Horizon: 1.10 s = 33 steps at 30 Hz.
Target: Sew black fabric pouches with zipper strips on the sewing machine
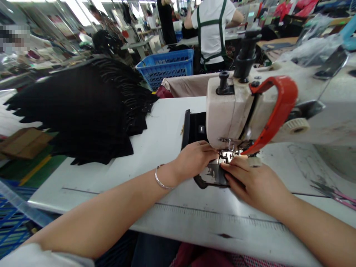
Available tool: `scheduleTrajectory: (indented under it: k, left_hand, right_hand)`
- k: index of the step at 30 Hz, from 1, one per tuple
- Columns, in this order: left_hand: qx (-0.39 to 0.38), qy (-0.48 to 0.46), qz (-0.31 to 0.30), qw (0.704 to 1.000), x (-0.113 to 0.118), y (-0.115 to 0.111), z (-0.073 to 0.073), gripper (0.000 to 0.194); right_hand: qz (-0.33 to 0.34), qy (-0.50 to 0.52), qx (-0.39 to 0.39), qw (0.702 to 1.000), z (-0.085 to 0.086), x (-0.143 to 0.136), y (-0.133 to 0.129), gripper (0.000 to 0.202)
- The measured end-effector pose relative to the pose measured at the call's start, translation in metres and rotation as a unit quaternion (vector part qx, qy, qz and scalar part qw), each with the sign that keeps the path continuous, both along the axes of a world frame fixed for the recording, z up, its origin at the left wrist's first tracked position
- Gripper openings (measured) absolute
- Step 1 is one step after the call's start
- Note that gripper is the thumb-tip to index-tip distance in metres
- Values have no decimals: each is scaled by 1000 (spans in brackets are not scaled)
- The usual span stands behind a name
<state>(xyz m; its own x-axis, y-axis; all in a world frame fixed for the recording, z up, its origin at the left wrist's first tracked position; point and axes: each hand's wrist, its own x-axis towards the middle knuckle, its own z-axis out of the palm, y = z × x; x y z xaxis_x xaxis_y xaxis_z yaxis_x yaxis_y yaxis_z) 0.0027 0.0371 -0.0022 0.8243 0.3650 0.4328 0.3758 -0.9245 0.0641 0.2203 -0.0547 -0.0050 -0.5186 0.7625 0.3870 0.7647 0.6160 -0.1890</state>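
A white sewing machine [222, 115] with a red curved guard [283, 104] stands over the worktable. A black fabric piece [197, 128] with a small label lies left of the machine head and runs under it. My left hand [194, 159], a silver bangle at its wrist, is closed on the near edge of this piece, fingertips beside the presser foot. My right hand [251, 180] is on the other side of the lit needle area, fingers close together with tips by the metal plate [214, 174]. What those fingertips pinch is hidden.
A large stack of black fabric pieces [86, 104] covers the table's left part. Pink-handled scissors [333, 193] lie at the right. Behind are a blue plastic basket [169, 66] and a person in a white shirt [213, 29]. A ruler scale [211, 213] runs along the front.
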Motion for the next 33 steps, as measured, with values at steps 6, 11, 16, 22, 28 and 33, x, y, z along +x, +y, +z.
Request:
scheduleTrajectory:
  k: [6, 11, 16, 22, 28, 33]
  left_hand:
    - [-7, 1, 20, 1000, 2, 1, -1, 19]
    - [-25, -11, 18, 999, 1, 3, -2, 20]
    - [-40, -3, 20, 999, 0, 4, -2, 19]
    - [-41, -13, 10, 999, 1, 3, -2, 21]
    - [-46, -10, 21, 999, 1, 1, 1, 18]
    - [-64, -12, 30, 997, 0, -1, 5, 16]
  right_hand:
    - [-3, 3, 0, 1000, -2, 0, 0, 31]
    - [0, 8, -2, 1000, -2, -1, 1, 31]
    - [0, 12, -2, 1000, -4, -3, 2, 30]
    - [-10, 14, -7, 1000, -1, -6, 2, 27]
    - [-12, 10, -4, 1000, 0, -6, 2, 27]
    - [-11, 1, 9, 1000, -2, -5, -1, 28]
